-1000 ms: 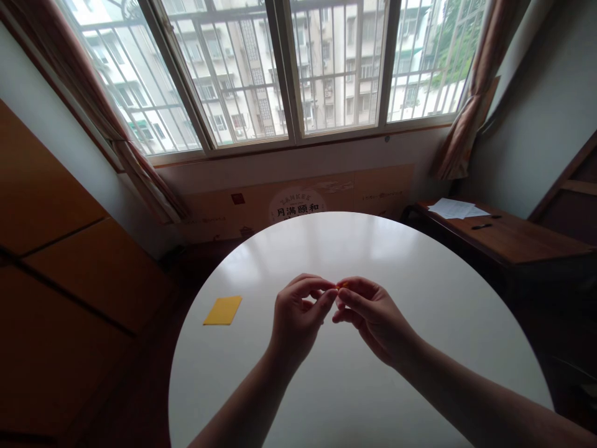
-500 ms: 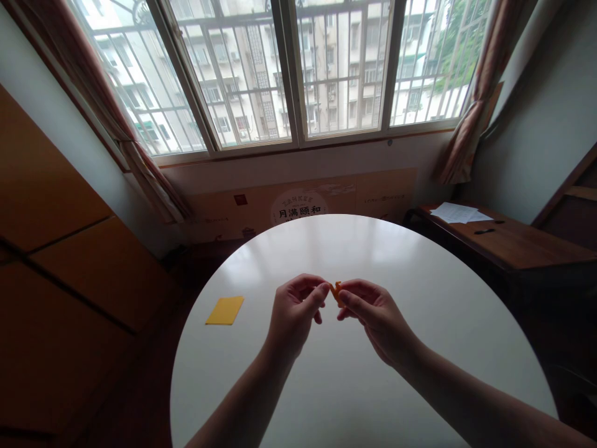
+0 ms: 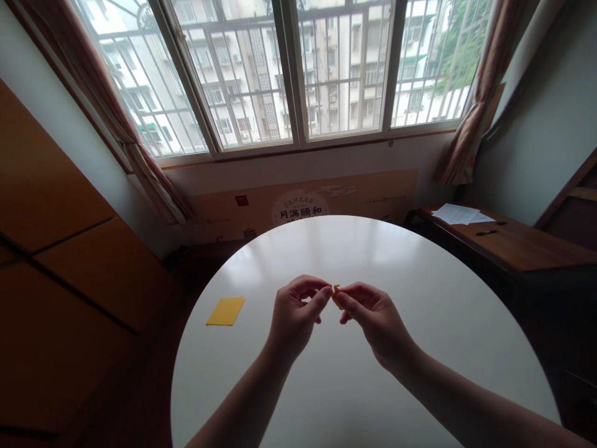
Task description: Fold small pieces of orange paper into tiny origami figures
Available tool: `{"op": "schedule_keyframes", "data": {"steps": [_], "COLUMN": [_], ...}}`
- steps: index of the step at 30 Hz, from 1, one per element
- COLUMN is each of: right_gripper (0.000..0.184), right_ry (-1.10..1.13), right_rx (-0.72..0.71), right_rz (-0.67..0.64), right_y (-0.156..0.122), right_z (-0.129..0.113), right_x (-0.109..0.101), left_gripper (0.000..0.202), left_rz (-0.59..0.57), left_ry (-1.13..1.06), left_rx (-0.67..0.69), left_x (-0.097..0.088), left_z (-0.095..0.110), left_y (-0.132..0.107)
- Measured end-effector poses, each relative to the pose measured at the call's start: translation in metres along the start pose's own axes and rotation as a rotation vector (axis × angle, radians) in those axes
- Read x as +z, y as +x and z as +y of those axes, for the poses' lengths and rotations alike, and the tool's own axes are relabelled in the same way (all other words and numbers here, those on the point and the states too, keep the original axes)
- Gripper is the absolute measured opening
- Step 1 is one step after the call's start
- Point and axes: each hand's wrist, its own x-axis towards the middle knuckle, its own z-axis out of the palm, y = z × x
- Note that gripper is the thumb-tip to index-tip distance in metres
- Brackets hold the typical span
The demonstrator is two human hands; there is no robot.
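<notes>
Both my hands are raised over the middle of a round white table (image 3: pixel 420 323). My left hand (image 3: pixel 293 317) and my right hand (image 3: pixel 373 317) meet fingertip to fingertip, each pinching a small folded orange piece of paper (image 3: pixel 335 294). Most of that piece is hidden by my fingers. A yellow stack of paper (image 3: pixel 226 310) lies flat on the table to the left, well apart from my hands.
A barred window and curtains rise behind the table. A printed cardboard panel (image 3: pixel 298 208) leans under the sill. At the right stands a wooden desk (image 3: pixel 513 246) with white sheets (image 3: pixel 457 213) and a dark pen (image 3: pixel 487 232). Wooden panels line the left side.
The orange piece has come a little more into view between my fingertips. My hands stay together in nearly the same place; the view has shifted slightly.
</notes>
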Motion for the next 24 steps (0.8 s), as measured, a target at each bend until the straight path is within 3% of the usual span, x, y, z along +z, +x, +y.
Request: {"op": "schedule_keyframes", "data": {"steps": [6, 10, 15, 24], "right_gripper": [0.024, 0.021, 0.020, 0.019], "right_ry": [0.060, 0.011, -0.035, -0.079], "right_rx": [0.045, -0.004, -0.097, -0.123], "right_rz": [-0.048, -0.057, -0.050, -0.004], "right_y": [0.002, 0.005, 0.007, 0.007], "right_z": [-0.001, 0.000, 0.004, 0.005], "right_x": [-0.004, -0.008, -0.010, -0.011], "left_gripper": [0.017, 0.016, 0.017, 0.011], "left_rz": [-0.028, -0.022, -0.019, -0.047], "left_ry": [0.112, 0.198, 0.146, 0.138], "left_rx": [0.081, 0.113, 0.084, 0.079], "left_x": [-0.002, -0.002, 0.000, 0.001], "left_z": [0.001, 0.003, 0.003, 0.002], "left_y": [0.000, -0.001, 0.000, 0.000]}}
